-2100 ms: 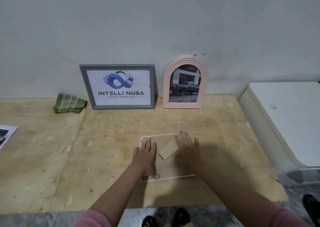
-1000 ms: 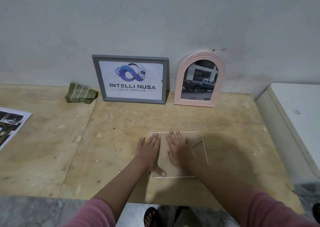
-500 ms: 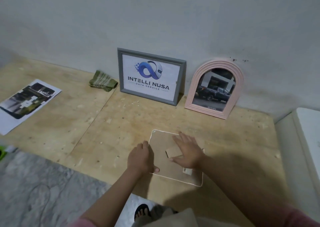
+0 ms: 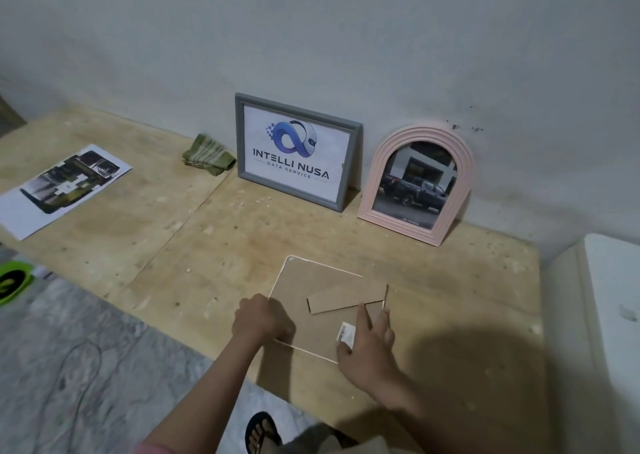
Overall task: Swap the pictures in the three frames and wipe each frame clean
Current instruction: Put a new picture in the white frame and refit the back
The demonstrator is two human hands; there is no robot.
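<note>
While the white-edged frame (image 4: 311, 298) lies face down near the bench's (image 4: 145, 232) front edge, the left hand (image 4: 261, 318) curls over its left rim and the right hand (image 4: 367, 346) rests fingers on its cardboard back — the stand flap (image 4: 346, 299) lies just beyond. Against the wall stand a grey frame (image 4: 296, 152) and a pink arched frame (image 4: 417, 183); a green cloth (image 4: 207, 159) and a loose print (image 4: 64, 189) lie further left.

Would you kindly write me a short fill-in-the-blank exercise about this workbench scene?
1. The arched pink frame shows a dark ____ truck.
2. The folded green cloth lies to the ____ of the grey rectangular frame.
3. The white-edged frame under the left hand and right hand lies face ____.

Missing words: pickup; left; down
</note>
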